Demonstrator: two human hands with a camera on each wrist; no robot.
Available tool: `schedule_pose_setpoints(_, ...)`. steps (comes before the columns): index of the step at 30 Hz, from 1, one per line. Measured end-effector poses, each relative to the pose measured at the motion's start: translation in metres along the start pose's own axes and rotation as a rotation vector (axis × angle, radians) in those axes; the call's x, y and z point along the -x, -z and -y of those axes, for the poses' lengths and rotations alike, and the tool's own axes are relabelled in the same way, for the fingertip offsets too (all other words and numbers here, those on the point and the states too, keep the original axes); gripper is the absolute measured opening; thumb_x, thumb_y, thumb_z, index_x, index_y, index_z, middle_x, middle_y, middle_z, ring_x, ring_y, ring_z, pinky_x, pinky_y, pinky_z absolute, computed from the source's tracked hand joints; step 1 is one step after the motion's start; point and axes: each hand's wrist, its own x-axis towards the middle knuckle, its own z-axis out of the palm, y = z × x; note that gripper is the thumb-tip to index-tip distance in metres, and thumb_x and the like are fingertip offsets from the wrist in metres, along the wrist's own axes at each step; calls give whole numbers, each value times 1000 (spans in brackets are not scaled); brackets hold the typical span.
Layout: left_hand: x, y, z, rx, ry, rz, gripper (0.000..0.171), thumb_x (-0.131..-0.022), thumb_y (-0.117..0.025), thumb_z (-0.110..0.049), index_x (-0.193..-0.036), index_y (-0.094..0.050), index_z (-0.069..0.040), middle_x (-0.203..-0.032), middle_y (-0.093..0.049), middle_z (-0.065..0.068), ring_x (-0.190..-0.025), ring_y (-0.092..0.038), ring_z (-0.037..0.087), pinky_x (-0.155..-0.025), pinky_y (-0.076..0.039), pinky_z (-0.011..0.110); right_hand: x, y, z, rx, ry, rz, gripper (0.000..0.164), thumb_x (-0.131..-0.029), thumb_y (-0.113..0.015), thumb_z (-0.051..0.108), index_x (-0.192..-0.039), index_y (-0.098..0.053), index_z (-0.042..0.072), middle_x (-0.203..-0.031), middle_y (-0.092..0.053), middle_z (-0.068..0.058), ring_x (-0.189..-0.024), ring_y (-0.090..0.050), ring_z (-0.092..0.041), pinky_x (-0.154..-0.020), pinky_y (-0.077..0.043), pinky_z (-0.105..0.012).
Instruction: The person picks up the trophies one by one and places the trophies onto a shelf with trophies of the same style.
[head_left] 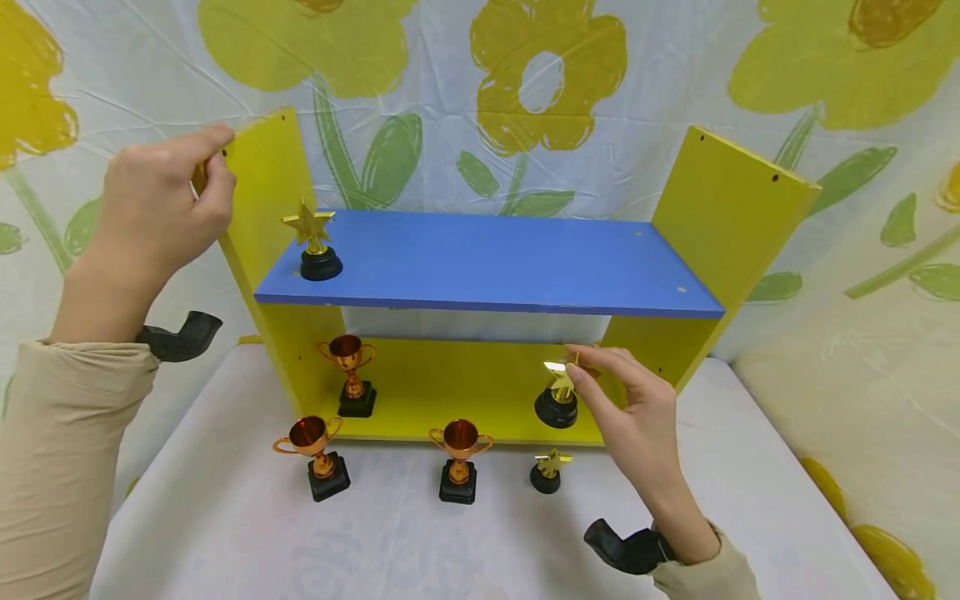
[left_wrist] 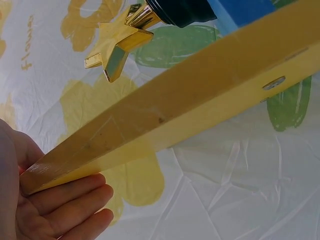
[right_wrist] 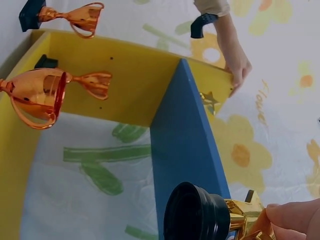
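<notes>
With fingers [head_left: 626,367] of the right hand [head_left: 645,425] bent to the thumb and barely parted, pinched a gold star trophy [head_left: 557,407] by its star over the right part of the shelf's [head_left: 487,262] bottom board [head_left: 450,383]. Lost much of that star behind the fingertips in the head view; could not tell any contact between its black base and the bottom board. With the right hand in the way, lost also some of the bottom board's right end and the lower right side board [head_left: 738,183].

With the left hand [head_left: 168,187], gripped the upper front corner of the shelf's left side board [head_left: 273,167], parted only to its thickness; in the left wrist view, saw one digit partly hidden by it.

On the shelf's upper level, at left, saw a second star trophy [head_left: 321,265], partly cut off in the left wrist view. Beneath, at the bottom board's left, noted a copper cup [head_left: 352,375]. Before the shelf, on the white table [head_left: 375,558], counted a left cup [head_left: 322,467], a middle cup [head_left: 459,471], cut off in the right wrist view, and a small star trophy [head_left: 547,477] at right. Behind the shelf, found flowered cloth [head_left: 438,67].
</notes>
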Motion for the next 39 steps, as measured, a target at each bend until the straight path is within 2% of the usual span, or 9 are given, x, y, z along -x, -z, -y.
schedule_pose_setpoints(7,0,0,1,-1,-1,-5,38,-93,-43,-7,-117,-70,5,-113,-70,22,-44,-17,-5,-46,-22,27,-5,-1,5,-6,-14,7,28,-87,-70,-6,-112,-75,6,-104,-73,-8,-93,-61,-12,-90,-46,-22)
schedule_pose_setpoints(12,0,1,1,2,-7,-7,37,-92,-43,-6,-115,-70,6,-112,-70,22,-43,-18,-2,-45,-22,26,-8,-1,8,-16,-1,12,28,-86,-70,-6,-111,-75,5,-103,-73,-8,-90,-60,-13,-85,-46,-22)
schedule_pose_setpoints(26,1,2,1,1,5,8,37,-93,-43,-6,-117,-69,6,-112,-69,24,-44,-18,-5,-45,-23,24,-16,-5,15,-32,52,11,29,-85,-71,-7,-110,-76,6,-99,-73,-7,-83,-56,-13,-72,-44,-21)
schedule_pose_setpoints(29,1,3,0,-3,15,13,37,-94,-43,-7,-118,-69,5,-112,-69,24,-43,-18,-4,-45,-21,24,-19,-6,18,-39,54,16,28,-86,-71,-7,-110,-76,6,-101,-73,-6,-84,-57,-13,-74,-45,-22)
schedule_pose_setpoints(34,0,2,-1,-3,8,12,37,-93,-44,-6,-118,-69,6,-113,-69,25,-44,-22,2,-46,-22,23,-24,-8,24,-59,44,30,25,-87,-70,-6,-110,-75,2,-105,-73,-4,-91,-62,-14,-85,-49,-23)
schedule_pose_setpoints(39,0,1,-1,6,6,7,37,-93,-44,-5,-117,-69,6,-113,-69,23,-45,-23,1,-48,-23,24,-27,-9,27,-67,70,27,27,-86,-70,-6,-110,-75,4,-104,-73,-6,-89,-61,-15,-79,-49,-21)
